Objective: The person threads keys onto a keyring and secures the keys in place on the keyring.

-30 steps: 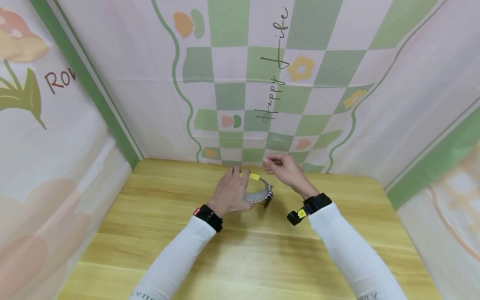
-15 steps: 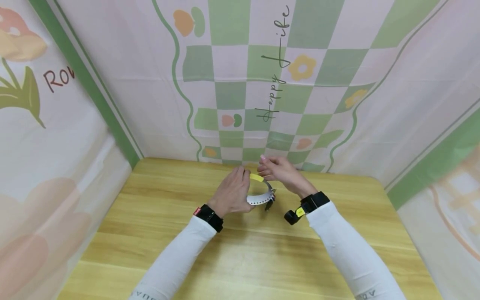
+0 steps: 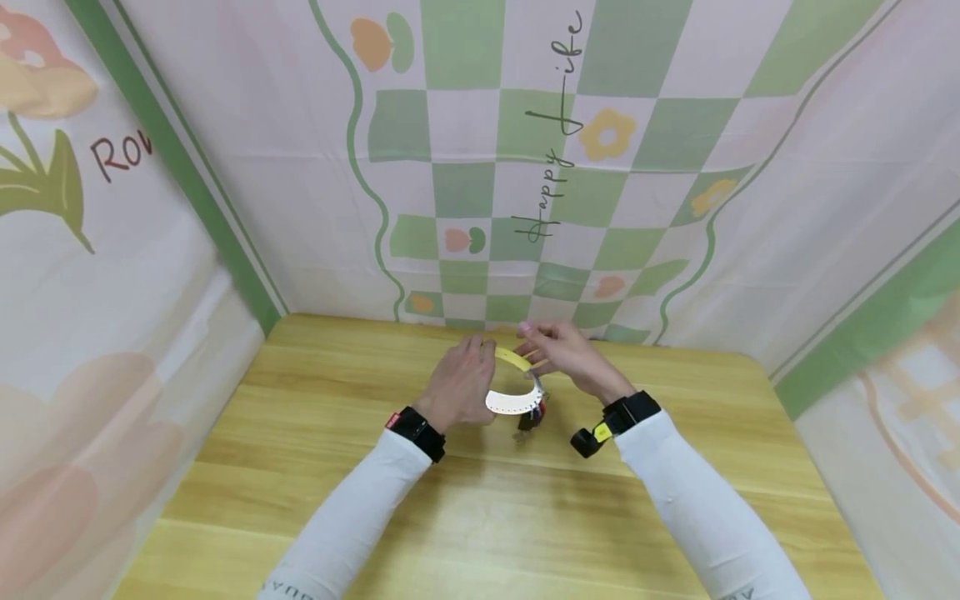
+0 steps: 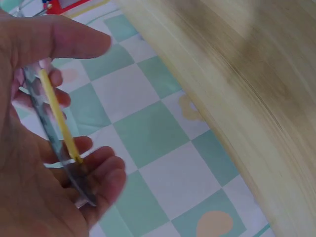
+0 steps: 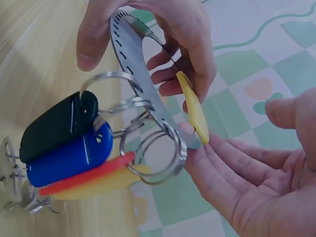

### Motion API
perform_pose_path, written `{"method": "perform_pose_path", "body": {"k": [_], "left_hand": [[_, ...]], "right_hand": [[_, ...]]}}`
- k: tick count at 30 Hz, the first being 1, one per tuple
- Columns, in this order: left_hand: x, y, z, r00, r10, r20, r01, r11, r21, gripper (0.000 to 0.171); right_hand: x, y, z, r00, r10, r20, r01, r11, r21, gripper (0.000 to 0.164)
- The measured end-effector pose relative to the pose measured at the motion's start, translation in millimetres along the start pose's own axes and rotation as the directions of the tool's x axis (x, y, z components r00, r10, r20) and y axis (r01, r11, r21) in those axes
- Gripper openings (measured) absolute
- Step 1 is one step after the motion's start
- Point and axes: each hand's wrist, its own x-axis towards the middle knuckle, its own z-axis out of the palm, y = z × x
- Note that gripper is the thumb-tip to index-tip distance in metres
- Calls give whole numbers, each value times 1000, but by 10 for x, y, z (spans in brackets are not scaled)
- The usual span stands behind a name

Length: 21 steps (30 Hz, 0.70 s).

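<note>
My left hand [image 3: 461,383] grips a large metal key ring [image 3: 512,403] by its left side, above the table. The key ring's flat plate [image 5: 144,79] has a row of holes and a yellow grip [image 5: 194,111] opposite. Split rings [image 5: 157,153] hang from the plate's end, carrying black [image 5: 57,128], blue [image 5: 74,155], red and yellow key tags. Blurred keys [image 5: 9,173] dangle beyond them. On the right side, my right hand [image 3: 573,358] has its fingers extended, fingertips at the end of the yellow grip. The left wrist view shows the key ring edge-on inside the left hand.
The wooden table [image 3: 480,517] lies beneath both hands. A checked cloth [image 3: 457,192] hangs behind its far edge, with more cloth at both sides. A black strap end [image 3: 588,442] hangs from the right wristband.
The key ring has tilted so its plate faces upward more, and the tags have swung lower. My right hand has moved left to the yellow grip; the left hand keeps hold.
</note>
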Motion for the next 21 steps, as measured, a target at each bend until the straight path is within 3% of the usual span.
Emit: {"method": "perform_pose_path", "body": {"k": [7,11,15,21], "left_hand": [[-23,-56,8,998,-51,25,54,993,-102,102],[-45,-91,24,995,-97,30,102,963,-248,102],[-59,-132,55,993,-120,4,109,882,-459,96],[-47,-207,103,991,-74,-109,-26,706,-708,72]], "right_hand": [[4,57,11,999,28,42,-26,998,-54,43],[-12,90,6,997,42,64,-37,997,-72,39],[-21,129,7,995,49,83,-45,998,-48,39],[-31,172,24,994,47,97,-52,998,44,38]]}}
